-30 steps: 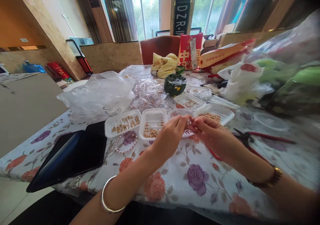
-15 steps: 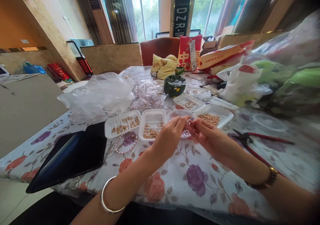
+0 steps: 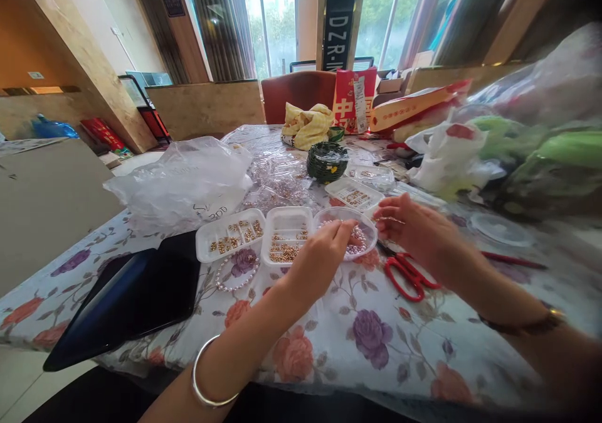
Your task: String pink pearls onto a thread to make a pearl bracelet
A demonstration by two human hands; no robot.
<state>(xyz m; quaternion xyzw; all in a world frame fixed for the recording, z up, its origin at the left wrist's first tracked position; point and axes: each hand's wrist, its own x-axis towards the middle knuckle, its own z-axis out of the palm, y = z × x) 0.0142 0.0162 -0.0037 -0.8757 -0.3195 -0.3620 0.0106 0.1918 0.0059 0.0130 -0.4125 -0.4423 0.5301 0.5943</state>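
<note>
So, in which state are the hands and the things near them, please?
Left hand: at the round bowl, grip unclear
Right hand: open, loosely curled
Round bowl: uncovered, pink beads inside
Left tray: uncovered, gold beads inside
Middle tray: uncovered, gold beads inside
Bead strand: lying in a loop
Red scissors: lying down, blade opening unclear
Clear lid: lying flat

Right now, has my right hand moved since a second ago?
Yes: against the round bowl, your right hand has shifted rightward, now at its right rim.

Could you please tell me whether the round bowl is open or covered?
Open: no lid covers the bowl, and its pink beads show beside the left hand.
</note>
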